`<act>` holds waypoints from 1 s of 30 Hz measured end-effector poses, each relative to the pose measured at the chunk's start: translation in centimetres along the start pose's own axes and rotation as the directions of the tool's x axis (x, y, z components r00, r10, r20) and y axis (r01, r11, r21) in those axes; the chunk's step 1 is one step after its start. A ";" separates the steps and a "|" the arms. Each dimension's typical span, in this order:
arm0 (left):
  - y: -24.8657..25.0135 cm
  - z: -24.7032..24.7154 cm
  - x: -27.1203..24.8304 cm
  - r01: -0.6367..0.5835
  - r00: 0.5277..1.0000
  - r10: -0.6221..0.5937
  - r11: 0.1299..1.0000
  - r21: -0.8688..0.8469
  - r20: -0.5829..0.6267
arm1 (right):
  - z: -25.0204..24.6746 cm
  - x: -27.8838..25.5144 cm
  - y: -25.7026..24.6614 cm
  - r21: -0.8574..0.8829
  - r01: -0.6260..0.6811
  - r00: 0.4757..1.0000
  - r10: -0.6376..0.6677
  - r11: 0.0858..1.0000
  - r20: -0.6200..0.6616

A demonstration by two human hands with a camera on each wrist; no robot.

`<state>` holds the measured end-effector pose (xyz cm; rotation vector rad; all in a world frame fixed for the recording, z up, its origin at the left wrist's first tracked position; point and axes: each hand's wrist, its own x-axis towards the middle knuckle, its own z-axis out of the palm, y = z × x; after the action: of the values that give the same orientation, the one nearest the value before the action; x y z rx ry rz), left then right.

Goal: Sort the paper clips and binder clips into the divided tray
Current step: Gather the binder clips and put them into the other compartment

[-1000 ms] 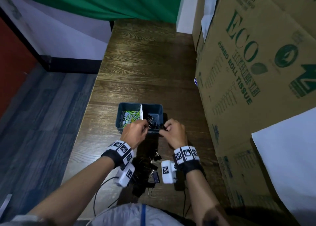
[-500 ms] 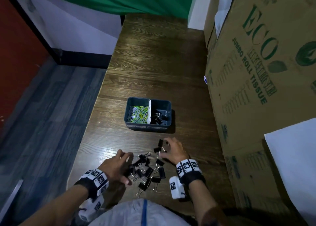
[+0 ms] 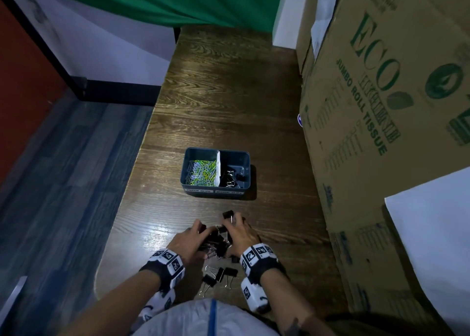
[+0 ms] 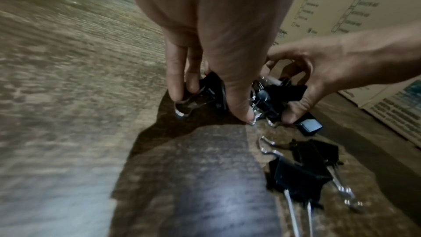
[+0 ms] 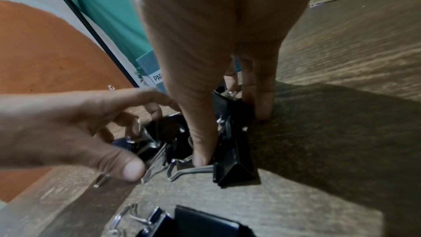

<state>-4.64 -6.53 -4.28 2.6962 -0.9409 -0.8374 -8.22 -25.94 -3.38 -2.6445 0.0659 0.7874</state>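
Note:
The grey divided tray (image 3: 188,166) stands mid-table, with coloured paper clips (image 3: 203,171) in its left compartment and a few black binder clips (image 3: 231,179) in its right. Nearer me lies a heap of black binder clips (image 3: 216,240). My left hand (image 3: 197,235) and right hand (image 3: 239,231) close on the heap from either side. In the left wrist view my left hand (image 4: 212,102) pinches clips between thumb and fingers. In the right wrist view my right hand (image 5: 232,132) straddles a clip with thumb and fingers. A few loose binder clips (image 3: 218,274) lie behind the hands.
Large cardboard boxes (image 3: 381,107) wall off the table's right side, close to the tray and my right arm. The table's left edge (image 3: 132,183) drops to a blue-grey floor. Bare wooden tabletop (image 3: 223,94) stretches beyond the tray to a green curtain.
A second ago both hands were at the tray's right compartment. They came back to the heap, spread either side of it, and have now drawn together round the clips.

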 end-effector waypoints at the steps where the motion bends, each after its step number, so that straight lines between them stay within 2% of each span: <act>1: 0.1 -0.2 0.2 0.006 1.000 -0.006 1.000 -0.005 -0.007 | 0.0 0.0 0.0 0.010 -0.008 1.000 0.008 1.000 0.000; 8: -0.1 -1.0 0.7 0.070 0.995 -0.072 0.997 -0.032 -0.067 | 0.1 -1.3 1.3 0.130 -0.045 0.992 0.059 0.990 -0.109; 12: -0.4 -0.8 0.6 0.040 0.993 -0.050 0.994 -0.099 -0.103 | -0.9 -1.7 1.4 0.215 -0.126 0.985 0.148 0.968 -0.087; 16: -0.8 -1.1 0.6 0.015 0.990 -0.038 0.986 -0.166 -0.138 | -1.6 -1.8 1.6 0.386 -0.218 0.961 0.267 0.896 -0.076; 18: -1.0 -1.5 0.4 -0.011 0.982 -0.027 0.979 -0.202 -0.186 | -2.0 -1.9 2.2 0.418 -0.231 0.954 0.289 0.879 -0.081; 21: -0.7 -2.8 0.3 -0.128 0.952 0.049 0.961 -0.246 -0.303 | -2.5 -2.1 3.0 0.443 -0.221 0.952 0.290 0.869 -0.094; 24: 0.8 -5.6 1.2 -0.237 0.898 0.121 0.943 -0.233 -0.423 | -3.1 -2.3 3.4 0.447 -0.222 0.952 0.291 0.866 -0.093; 27: 2.5 -8.7 3.4 -0.252 0.848 0.095 0.938 -0.238 -0.522 | -4.3 -1.8 3.6 0.425 -0.228 0.954 0.288 0.876 -0.081; 30: 4.1 -11.9 5.7 -0.264 0.812 0.036 0.913 -0.312 -0.583 | -5.8 -1.2 3.4 0.411 -0.203 0.957 0.269 0.889 -0.108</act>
<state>3.54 -13.62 4.37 2.2692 -0.7397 -0.1240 -6.72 -31.34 0.54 -2.3261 0.5452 0.5559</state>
